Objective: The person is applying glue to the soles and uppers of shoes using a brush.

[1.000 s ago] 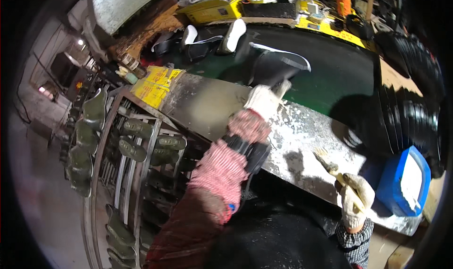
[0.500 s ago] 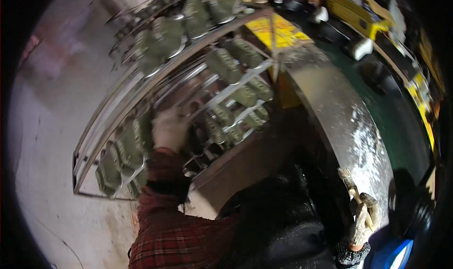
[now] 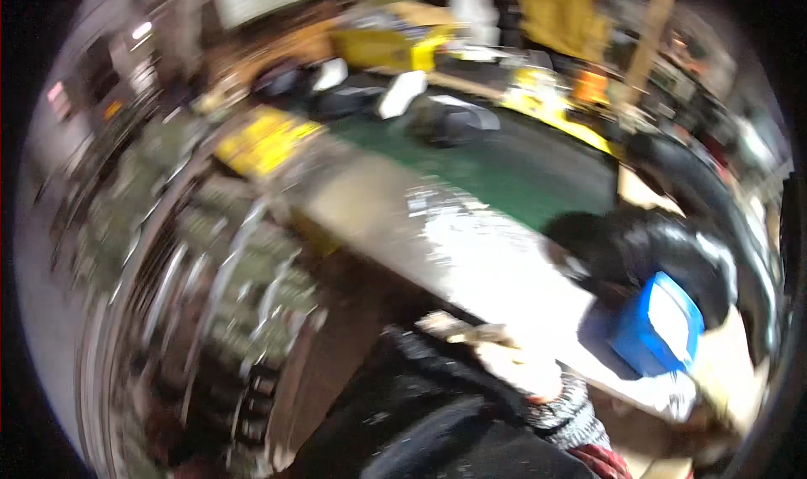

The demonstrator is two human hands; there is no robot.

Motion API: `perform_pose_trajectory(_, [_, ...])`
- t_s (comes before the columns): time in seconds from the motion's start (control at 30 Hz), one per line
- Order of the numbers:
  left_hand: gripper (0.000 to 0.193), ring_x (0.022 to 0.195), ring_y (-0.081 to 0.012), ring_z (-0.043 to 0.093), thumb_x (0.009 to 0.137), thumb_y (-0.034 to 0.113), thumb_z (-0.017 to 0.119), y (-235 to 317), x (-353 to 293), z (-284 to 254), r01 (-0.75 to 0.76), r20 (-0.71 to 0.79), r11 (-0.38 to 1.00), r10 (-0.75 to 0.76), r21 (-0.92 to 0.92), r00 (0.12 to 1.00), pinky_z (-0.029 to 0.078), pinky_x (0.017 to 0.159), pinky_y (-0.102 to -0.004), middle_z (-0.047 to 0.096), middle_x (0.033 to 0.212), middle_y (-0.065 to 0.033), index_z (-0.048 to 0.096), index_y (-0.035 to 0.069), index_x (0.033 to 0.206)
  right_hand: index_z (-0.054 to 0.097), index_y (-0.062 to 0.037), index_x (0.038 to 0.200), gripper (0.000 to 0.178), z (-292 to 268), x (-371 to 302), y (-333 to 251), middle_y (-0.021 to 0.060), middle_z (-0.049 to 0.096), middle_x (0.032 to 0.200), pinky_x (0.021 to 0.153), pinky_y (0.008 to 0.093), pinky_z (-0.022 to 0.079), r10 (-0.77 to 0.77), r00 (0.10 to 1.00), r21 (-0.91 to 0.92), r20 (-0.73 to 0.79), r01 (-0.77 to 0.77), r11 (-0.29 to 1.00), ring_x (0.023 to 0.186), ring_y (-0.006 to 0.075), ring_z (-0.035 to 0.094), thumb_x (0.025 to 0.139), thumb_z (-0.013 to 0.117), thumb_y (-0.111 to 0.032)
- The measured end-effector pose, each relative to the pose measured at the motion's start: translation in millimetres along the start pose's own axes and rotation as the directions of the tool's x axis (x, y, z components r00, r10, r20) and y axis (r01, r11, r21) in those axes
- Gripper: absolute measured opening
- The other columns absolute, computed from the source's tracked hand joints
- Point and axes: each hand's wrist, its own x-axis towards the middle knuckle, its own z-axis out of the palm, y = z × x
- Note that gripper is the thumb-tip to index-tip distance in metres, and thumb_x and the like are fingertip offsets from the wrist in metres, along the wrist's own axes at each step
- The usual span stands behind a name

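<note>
My right hand (image 3: pixel 514 365), in a pale work glove with a black-and-white knitted cuff, is at the near edge of the metal bench (image 3: pixel 361 195). Its fingers look curled around a slender pale thing, too smeared to name. My left hand cannot be made out; only a dark reddish blur shows at the lower left. A metal rack (image 3: pixel 126 281) on the left carries rows of olive-green moulded pieces (image 3: pixel 223 227), all blurred by motion.
A blue container (image 3: pixel 656 328) stands on the bench at the right, beside a shiny black bulky object (image 3: pixel 664 248). Behind the bench runs a dark green surface (image 3: pixel 471 172) with black and white pieces on it. A yellow box (image 3: pixel 378 46) is farther back.
The view has swung to the right, so rack and bench now lie farther left. My left hand, earlier reaching at the rack, has dropped from sight. My right hand stays by the bench edge.
</note>
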Motion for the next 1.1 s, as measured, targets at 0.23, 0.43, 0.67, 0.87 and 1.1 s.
perform_pose_trajectory(0.23, [0.065, 0.118, -0.0266, 0.053, 0.091, 0.032, 0.057, 103.2, -54.1, 165.6, 0.086, 0.475, 0.904, 0.137, -0.418, 0.869, 0.043, 0.102, -0.0412, 0.049, 0.134, -0.0186, 0.034, -0.003, 0.141, 0.069, -0.0080, 0.103, 0.026, -4.8, -18.0, 12.5, 0.0091, 0.068, 0.086, 0.070, 0.0351, 0.054, -0.386, 0.873, -0.248, -0.298, 0.320, 0.914, 0.077, 0.0265, 0.067, 0.089, 0.067, -0.029])
perform_pose_trajectory(0.43, [0.083, 0.124, -0.0336, 0.048, 0.088, 0.043, 0.054, 144.0, -87.9, 265.9, 0.323, 0.804, 0.780, 0.356, -0.536, 0.476, 0.038, 0.106, -0.0475, 0.039, 0.141, -0.0238, 0.021, -0.006, 0.145, 0.068, -0.0058, 0.107, 0.024, -80.5, -65.7, -30.4, 0.0122, 0.069, 0.094, 0.073, 0.0309, 0.054, -0.410, 0.652, -0.323, -0.638, 0.256, 0.911, 0.080, 0.0221, 0.067, 0.090, 0.066, -0.022])
perform_pose_trajectory(0.67, [0.093, 0.114, -0.0428, 0.056, 0.085, 0.048, 0.056, 144.9, -142.1, 344.2, 0.736, 0.938, 0.638, 0.345, -0.228, -0.009, 0.039, 0.102, -0.0632, 0.038, 0.139, -0.0317, 0.017, -0.008, 0.148, 0.068, -0.0028, 0.088, 0.028, -180.8, -183.5, -44.0, 0.0108, 0.066, 0.072, 0.062, 0.0294, 0.051, -0.446, 0.109, -0.453, -0.888, -0.378, 0.808, 0.065, 0.0194, 0.064, 0.090, 0.068, -0.031])
perform_pose_trajectory(0.87, [0.078, 0.099, -0.0404, 0.058, 0.082, 0.049, 0.059, 118.6, -179.2, 421.7, 0.859, 0.921, 0.505, 0.370, -0.086, -0.125, 0.041, 0.095, -0.0599, 0.058, 0.113, -0.0286, 0.043, -0.007, 0.134, 0.071, -0.0039, 0.085, 0.032, -194.2, -206.7, -27.6, 0.0089, 0.068, 0.070, 0.061, 0.0296, 0.051, -0.097, 0.119, -0.151, -0.988, -0.632, 0.760, 0.062, 0.0184, 0.064, 0.087, 0.071, -0.036])
perform_pose_trajectory(1.1, [0.090, 0.082, -0.0435, 0.067, 0.084, 0.075, 0.046, 23.4, -149.3, 371.4, 0.923, 0.927, 0.166, 0.088, 0.346, -0.364, 0.056, 0.065, -0.0547, 0.065, 0.102, -0.0287, 0.049, -0.001, 0.132, 0.068, 0.0014, 0.089, 0.019, -140.1, -212.5, -44.2, 0.0023, 0.063, 0.069, 0.058, 0.0223, 0.044, -0.253, 0.204, -0.315, -0.946, -0.384, 0.868, 0.063, 0.0085, 0.056, 0.092, 0.064, -0.017])
